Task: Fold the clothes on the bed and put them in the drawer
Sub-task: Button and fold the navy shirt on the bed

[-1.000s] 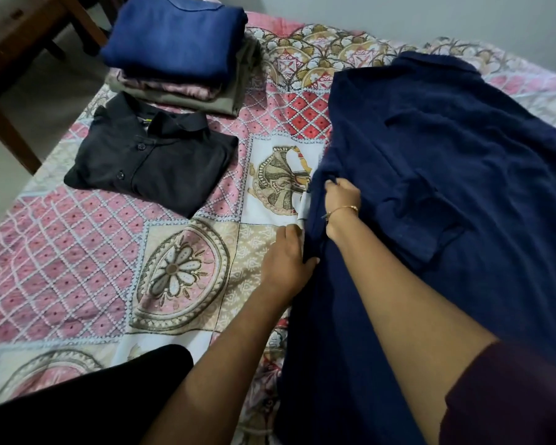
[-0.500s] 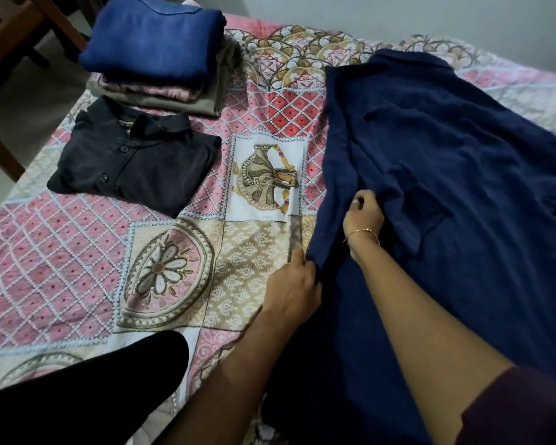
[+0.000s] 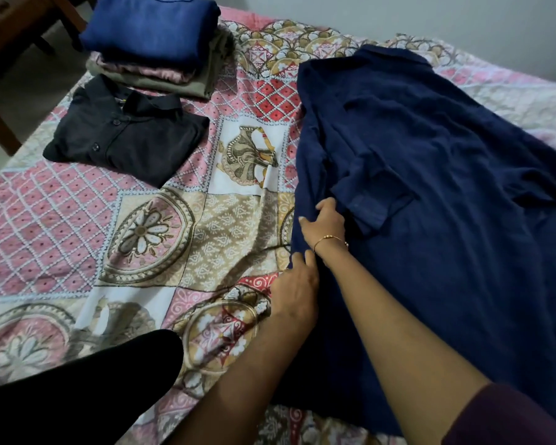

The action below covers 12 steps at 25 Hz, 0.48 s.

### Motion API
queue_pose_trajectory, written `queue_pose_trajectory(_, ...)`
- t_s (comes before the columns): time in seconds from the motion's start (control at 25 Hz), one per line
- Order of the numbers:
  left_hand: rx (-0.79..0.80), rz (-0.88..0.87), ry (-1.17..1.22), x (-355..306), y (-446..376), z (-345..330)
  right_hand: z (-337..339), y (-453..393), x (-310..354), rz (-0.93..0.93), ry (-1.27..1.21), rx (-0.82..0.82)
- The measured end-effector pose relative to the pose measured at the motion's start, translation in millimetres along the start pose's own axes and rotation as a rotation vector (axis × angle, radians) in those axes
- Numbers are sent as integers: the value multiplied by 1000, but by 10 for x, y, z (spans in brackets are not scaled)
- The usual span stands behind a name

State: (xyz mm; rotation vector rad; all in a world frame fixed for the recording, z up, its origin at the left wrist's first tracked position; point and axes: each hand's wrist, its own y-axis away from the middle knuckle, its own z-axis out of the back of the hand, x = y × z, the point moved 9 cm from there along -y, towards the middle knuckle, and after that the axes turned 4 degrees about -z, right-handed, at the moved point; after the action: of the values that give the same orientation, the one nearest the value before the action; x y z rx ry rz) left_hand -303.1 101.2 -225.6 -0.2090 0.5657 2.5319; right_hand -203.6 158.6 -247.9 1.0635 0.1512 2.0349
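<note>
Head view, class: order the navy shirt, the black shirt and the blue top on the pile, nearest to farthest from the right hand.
1. Navy shirt: under the right hand, which holds its left edge.
2. Black shirt: folded, off to the left.
3. Blue top: topping the pile, far left corner.

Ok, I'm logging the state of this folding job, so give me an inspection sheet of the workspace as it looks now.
Surface: bed under a patterned pink and beige quilt, rumpled near the hands.
Job's things: navy shirt spread flat, left side and sleeve folded inward; black shirt folded; stack of folded clothes, blue one on top.
Clutter: nothing seen.
Hands: left hand on the navy shirt's left edge, grip hidden; right hand, bracelet on its wrist, grips the same edge further up.
Cables: nothing seen.
Surroundings: wooden furniture beside the bed, plain wall behind; the drawer is not in view.
</note>
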Motion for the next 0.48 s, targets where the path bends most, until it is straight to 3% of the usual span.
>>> queue_pose_trajectory(0.16,94,-51,38,-167,176,-162,192,44,-317,-92,-157,-86)
queue_pose_trajectory(0.24,136,-85,75,-192,222,-273,233,145,-280,30,-62,-117)
queue_pose_trajectory(0.28,62,-130,131,-195,243,-260,220,199,-264,123,28,-120)
queue_pose_trajectory(0.36,-262,-197,163,-126,332,-116,151,324,-301,224,111,-63)
queue_pose_trajectory(0.44,-490,-117,101,75,442,-94,48,439,-355,336,343,-22)
queue_pose_trajectory(0.48,-514,-24,81,190,464,-131,11,525,-381,397,483,-34)
